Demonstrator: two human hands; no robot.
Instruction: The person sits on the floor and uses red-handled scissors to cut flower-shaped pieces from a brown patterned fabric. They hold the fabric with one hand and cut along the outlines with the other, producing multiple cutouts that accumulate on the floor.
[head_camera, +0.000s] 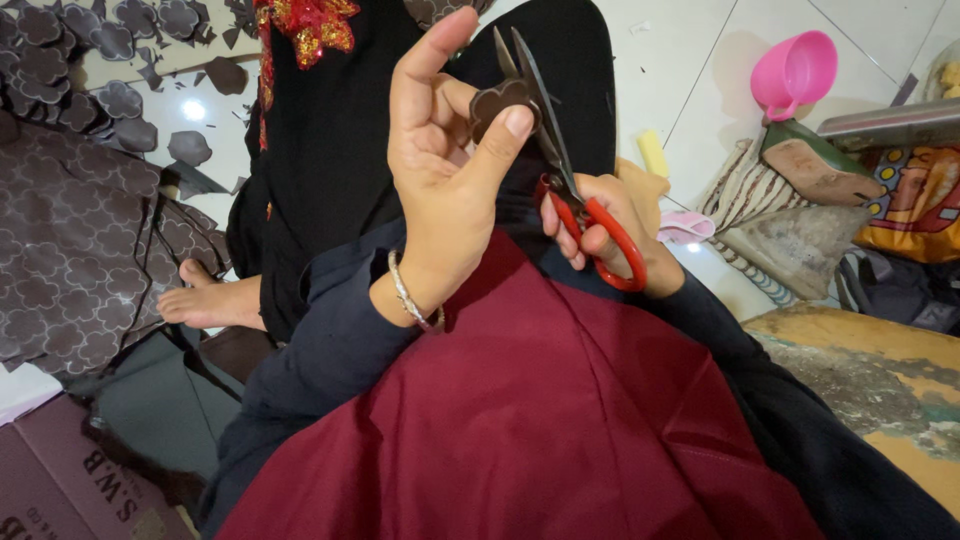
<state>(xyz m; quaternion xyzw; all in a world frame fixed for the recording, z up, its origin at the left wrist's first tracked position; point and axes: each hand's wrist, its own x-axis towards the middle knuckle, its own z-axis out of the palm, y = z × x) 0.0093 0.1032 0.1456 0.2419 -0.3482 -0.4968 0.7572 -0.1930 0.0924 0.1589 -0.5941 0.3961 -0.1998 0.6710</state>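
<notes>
At nine o'clock I see a sheet of brown patterned fabric (70, 260) spread on the floor, with cut-out scalloped pieces (110, 60) scattered toward ten o'clock, and a bare foot (205, 300) of someone sitting nearby, dressed in black with a red sequin trim (305, 25) at twelve. Moving in, my left hand (440, 170) is raised just above centre, its grip pinched on a small brown scalloped piece (500, 100) between thumb and fingers, a bangle (410, 295) on the wrist. Just right of it, my right hand (600, 225) has its grip clenched through the red handles of the scissors (560, 170), whose blades stand parted and point up toward twelve, the edge touching the piece. I judge the step in hand is trimming around the piece's outline; the next move seems to call for turning the piece in small steps while shutting the blades along the curve, keeping my thumb away from the edge. Dark red cloth (540, 420) covers my lap at six. Farther right, at two o'clock, a pink scoop (795, 70) rests on the tiled floor (700, 60) by a striped bag (790, 230); nothing stands between my hands and the cut.
</notes>
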